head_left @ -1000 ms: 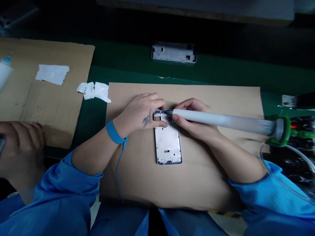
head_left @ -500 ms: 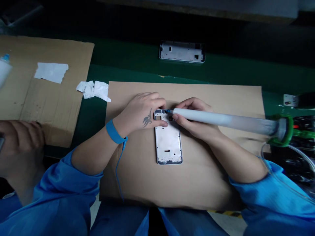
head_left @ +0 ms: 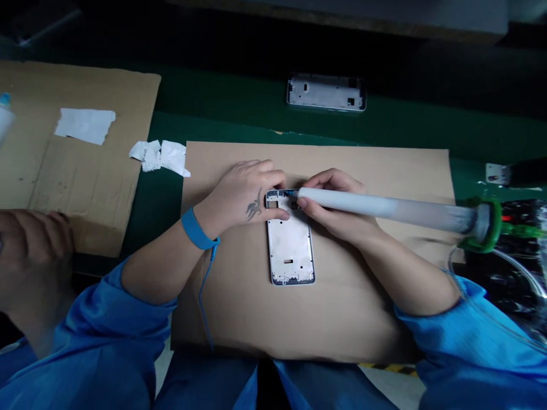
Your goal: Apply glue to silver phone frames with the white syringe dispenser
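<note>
A silver phone frame [head_left: 291, 247] with dark ends lies on a cardboard sheet [head_left: 239, 319]. My left hand [head_left: 250, 193] holds it near its top, thumb across the plate and fingers at the far edge. In my right hand [head_left: 342, 213] is a long white dispensing syringe [head_left: 384, 208], gripped close to its front end. The syringe's blue needle tip [head_left: 290, 194] is at the top part of the frame; whether it touches cannot be made out. A green collar [head_left: 496, 225] and a clear tube are at the syringe's rear end.
Another phone frame [head_left: 327, 93] lies on the green table [head_left: 222, 119] at the back. Crumpled white paper [head_left: 160, 155] sits by the sheet's left corner. At left are a second cardboard piece [head_left: 98, 188] and another person's hand [head_left: 36, 256]. A blue wrist strap [head_left: 197, 230] trails a cord.
The view has shifted slightly. Both hands keep the same hold, with the syringe tip still at the top part of the phone frame.
</note>
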Demonstrator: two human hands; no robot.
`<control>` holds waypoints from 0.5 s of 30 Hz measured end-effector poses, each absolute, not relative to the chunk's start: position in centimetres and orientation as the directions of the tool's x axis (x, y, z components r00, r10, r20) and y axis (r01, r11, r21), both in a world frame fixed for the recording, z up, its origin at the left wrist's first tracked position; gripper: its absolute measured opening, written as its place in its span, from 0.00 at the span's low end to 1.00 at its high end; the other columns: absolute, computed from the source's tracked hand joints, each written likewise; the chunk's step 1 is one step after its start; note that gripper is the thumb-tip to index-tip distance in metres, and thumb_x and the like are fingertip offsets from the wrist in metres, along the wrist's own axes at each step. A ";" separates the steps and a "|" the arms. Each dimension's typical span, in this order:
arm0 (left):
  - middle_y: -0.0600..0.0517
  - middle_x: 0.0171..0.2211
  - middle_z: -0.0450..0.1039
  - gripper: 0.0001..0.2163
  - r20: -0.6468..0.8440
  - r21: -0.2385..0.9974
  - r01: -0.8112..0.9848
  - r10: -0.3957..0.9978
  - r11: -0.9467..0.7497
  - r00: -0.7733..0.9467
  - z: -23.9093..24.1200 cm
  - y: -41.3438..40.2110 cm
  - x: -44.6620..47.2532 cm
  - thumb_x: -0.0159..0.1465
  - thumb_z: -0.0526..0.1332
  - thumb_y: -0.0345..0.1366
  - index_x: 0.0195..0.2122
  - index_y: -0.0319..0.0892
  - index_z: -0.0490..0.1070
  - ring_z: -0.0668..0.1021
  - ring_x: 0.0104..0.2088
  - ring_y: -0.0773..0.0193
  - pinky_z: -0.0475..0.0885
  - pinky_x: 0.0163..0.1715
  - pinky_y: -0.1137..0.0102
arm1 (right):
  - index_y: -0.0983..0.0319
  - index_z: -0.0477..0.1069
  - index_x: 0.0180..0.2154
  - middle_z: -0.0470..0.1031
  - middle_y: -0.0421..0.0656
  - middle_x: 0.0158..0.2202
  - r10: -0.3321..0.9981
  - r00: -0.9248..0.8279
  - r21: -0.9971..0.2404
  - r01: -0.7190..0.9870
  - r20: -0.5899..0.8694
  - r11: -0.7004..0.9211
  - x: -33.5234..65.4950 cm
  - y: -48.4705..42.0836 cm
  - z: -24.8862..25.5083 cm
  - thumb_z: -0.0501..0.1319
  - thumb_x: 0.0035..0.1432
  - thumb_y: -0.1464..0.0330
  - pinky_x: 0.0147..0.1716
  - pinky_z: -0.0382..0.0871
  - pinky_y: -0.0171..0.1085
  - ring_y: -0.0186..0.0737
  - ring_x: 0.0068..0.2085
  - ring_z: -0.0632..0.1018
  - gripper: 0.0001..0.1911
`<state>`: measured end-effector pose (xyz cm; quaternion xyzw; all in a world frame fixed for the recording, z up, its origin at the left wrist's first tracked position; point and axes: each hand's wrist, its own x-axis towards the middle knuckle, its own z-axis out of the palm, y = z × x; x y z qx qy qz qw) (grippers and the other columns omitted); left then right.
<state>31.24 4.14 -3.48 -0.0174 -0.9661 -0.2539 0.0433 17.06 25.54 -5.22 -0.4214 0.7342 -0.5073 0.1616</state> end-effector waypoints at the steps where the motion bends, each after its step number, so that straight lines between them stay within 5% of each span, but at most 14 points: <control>1: 0.48 0.44 0.79 0.25 0.090 0.487 0.054 0.011 0.872 -0.996 -3.4 4.2 31.2 0.66 0.77 0.60 0.46 0.44 0.80 0.79 0.43 0.52 0.67 0.43 0.60 | 0.56 0.79 0.39 0.84 0.42 0.32 -0.783 -0.589 -0.881 -0.457 0.199 0.120 17.0 25.6 -5.2 0.80 0.60 0.57 0.27 0.75 0.39 0.40 0.28 0.80 0.15; 15: 0.48 0.45 0.79 0.25 0.076 0.495 0.054 0.019 0.867 -0.997 -3.3 4.2 31.2 0.66 0.77 0.60 0.47 0.44 0.79 0.79 0.44 0.51 0.67 0.44 0.61 | 0.56 0.79 0.39 0.85 0.42 0.33 -0.778 -0.602 -0.883 -0.446 0.178 0.143 17.1 25.6 -5.3 0.80 0.60 0.52 0.27 0.76 0.40 0.41 0.29 0.80 0.19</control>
